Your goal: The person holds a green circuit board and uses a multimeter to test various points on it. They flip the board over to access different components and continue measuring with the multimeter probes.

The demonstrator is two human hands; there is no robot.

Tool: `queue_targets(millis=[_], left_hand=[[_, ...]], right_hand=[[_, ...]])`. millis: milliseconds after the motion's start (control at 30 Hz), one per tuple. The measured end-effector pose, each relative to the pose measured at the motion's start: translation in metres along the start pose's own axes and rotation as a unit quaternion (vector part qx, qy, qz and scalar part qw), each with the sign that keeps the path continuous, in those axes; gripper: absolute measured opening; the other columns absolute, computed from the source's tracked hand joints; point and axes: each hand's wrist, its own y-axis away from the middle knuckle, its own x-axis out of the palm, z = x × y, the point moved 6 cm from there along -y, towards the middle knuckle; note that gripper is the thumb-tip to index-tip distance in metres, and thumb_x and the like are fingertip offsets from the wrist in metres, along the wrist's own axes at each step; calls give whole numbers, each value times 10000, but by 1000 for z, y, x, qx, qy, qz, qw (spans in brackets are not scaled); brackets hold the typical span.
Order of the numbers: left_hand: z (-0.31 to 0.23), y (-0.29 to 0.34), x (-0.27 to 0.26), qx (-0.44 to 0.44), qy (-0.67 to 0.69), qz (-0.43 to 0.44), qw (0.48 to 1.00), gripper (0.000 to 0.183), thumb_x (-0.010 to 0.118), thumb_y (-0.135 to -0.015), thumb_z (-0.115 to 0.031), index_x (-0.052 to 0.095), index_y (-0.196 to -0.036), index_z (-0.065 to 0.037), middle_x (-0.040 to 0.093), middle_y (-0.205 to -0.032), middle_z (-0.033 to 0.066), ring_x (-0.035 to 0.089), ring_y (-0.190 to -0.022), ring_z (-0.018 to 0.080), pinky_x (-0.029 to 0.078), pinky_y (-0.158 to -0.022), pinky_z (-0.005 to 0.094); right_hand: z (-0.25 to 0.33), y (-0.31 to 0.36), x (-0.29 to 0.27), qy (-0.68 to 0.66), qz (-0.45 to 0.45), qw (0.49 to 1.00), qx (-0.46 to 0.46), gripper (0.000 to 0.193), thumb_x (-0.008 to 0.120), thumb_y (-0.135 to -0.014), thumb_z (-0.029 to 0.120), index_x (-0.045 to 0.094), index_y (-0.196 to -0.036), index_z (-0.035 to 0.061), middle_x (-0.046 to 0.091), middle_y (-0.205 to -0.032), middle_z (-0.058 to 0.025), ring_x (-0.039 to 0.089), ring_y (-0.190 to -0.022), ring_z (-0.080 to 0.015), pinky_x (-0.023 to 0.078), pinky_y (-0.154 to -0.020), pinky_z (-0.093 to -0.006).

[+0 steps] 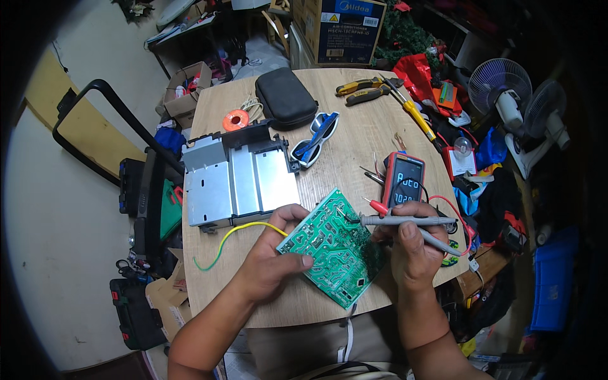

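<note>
My left hand (269, 263) grips a green circuit board (332, 253) by its left edge, thumb on the upward-facing soldered side. The board is tilted above the table's near edge. A yellow-green wire (237, 229) trails left from it. In my right hand (415, 244) are two grey pen-shaped test probes (405, 221), pinched by thumb and fingers. The upper probe's tip reaches over the board's upper right part; whether it touches cannot be told. Just beyond that hand lies a red multimeter (404, 177) with a lit display. A red-tipped lead (378, 206) rests near it.
A metal tray-like housing (240, 180) lies left on the wooden table (354, 139). Further back are a black case (286, 98), white-and-blue glasses (315, 140), an orange solder roll (235, 120), pliers (364, 92) and a yellow soldering iron (418, 120). Two fans (506, 95) stand right.
</note>
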Motion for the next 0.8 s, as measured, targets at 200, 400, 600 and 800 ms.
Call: queue_targets(millis=[200,400,600,800], left_hand=[[-12,9,-7,34,-131,-14,991,768,736,-787,16,373,-1460,-53,568,-1323,100,555,-1266,202,429,-1112,370],[-29,39,5,65,-291,-8,955,965,827,-747,11,317,-1567,1,529,-1456,175,551,-1321,218,449,-1125,368],[-7,84,-1,89,-543,-149,821,919,939,-708,-234,469,-1461,6,658,-1297,178,641,-1168,280,527,-998,397],[-14,111,15,221,-710,-111,659,645,812,-805,-214,577,-1389,-74,664,-1276,181,597,-1213,393,483,-1042,445]], right_hand=[[-5,-4,3,-49,9,998,30,358,716,-992,276,635,-1140,-39,707,-895,-133,673,-748,-167,574,-680,-303],[-12,-6,3,-89,25,993,77,293,694,-1018,242,651,-1154,-13,678,-871,-84,661,-741,-145,571,-662,-294],[-14,-4,15,-35,90,992,80,276,739,-993,232,688,-1108,-14,671,-845,-55,617,-736,-107,516,-653,-261],[8,18,21,160,192,968,-5,244,749,-978,214,715,-1043,-19,732,-878,-65,674,-766,-136,525,-704,-274]])
